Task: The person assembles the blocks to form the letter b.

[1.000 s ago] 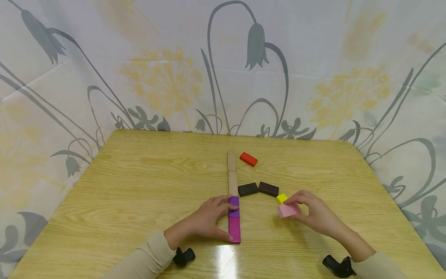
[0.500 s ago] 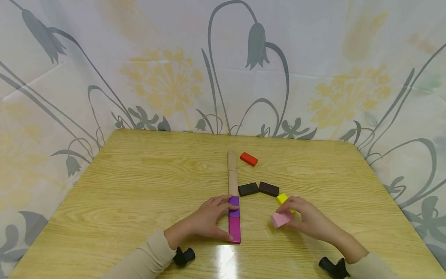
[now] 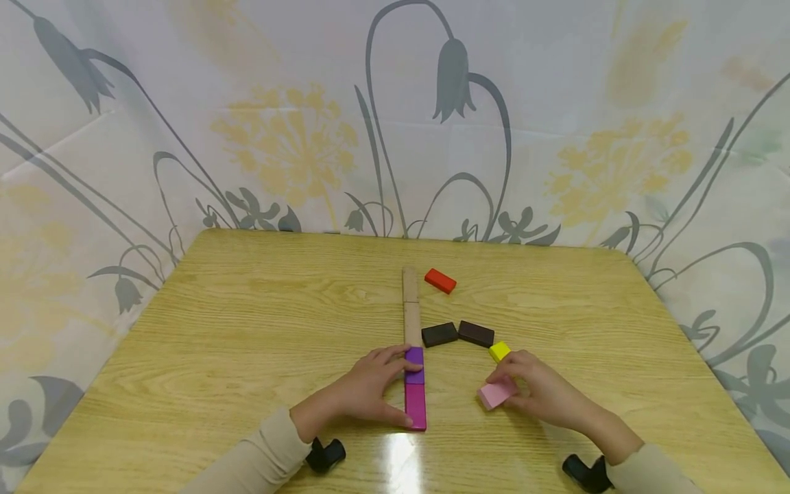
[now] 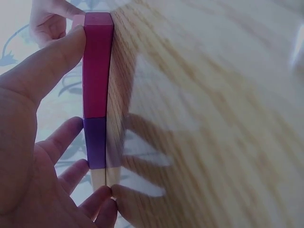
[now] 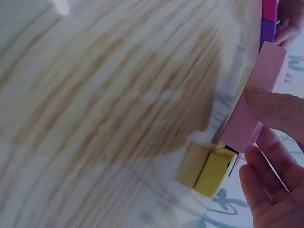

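Pink block [image 3: 497, 393] is pinched between thumb and fingers of the right hand [image 3: 544, 390], to the right of the magenta block [image 3: 416, 405]; the left hand [image 3: 368, 387], fingers spread apart, touches that magenta block with its thumb and the purple block [image 3: 416, 356] with its fingertips; beyond lie the yellow block [image 3: 499, 351], two dark blocks [image 3: 440, 335], two beige blocks [image 3: 411, 285] and the red block [image 3: 440, 280].

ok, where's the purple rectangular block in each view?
Head: purple rectangular block slightly right of centre, lower half.
Left wrist: purple rectangular block left of centre, just below mid-height.
Right wrist: purple rectangular block near the upper-right corner.
Shared landmark: the magenta rectangular block, end to end with it in all three.
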A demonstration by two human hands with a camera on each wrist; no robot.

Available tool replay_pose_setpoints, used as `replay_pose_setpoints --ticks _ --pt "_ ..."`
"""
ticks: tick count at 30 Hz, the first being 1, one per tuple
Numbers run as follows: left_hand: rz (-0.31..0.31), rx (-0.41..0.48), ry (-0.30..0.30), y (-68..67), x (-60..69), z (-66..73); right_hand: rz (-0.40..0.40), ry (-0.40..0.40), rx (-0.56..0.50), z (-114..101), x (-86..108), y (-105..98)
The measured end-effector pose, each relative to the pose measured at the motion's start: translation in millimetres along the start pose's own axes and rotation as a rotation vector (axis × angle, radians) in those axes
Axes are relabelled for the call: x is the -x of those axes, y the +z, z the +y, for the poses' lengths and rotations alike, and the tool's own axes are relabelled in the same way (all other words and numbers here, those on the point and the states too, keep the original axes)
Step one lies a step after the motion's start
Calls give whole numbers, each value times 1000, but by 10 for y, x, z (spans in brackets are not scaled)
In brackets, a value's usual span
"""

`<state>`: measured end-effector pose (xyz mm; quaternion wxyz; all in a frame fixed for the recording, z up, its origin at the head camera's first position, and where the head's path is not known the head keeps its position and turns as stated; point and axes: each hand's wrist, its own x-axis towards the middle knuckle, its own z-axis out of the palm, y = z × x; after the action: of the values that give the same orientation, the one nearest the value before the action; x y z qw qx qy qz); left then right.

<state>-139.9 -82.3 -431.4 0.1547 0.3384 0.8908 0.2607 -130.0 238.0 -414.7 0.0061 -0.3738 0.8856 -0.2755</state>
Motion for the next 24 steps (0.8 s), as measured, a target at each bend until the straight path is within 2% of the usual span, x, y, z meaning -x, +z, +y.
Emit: replay_pose_setpoints --ticks 9,16,24 --pt "12 7 2 -8 9 12 -4 -17 39 17 -6 36" --pt "8 15 -5 -14 12 19 -49 -12 60 34 -14 29" --pt "1 9 -4 -11 6 20 -31 -53 80 52 -13 34"
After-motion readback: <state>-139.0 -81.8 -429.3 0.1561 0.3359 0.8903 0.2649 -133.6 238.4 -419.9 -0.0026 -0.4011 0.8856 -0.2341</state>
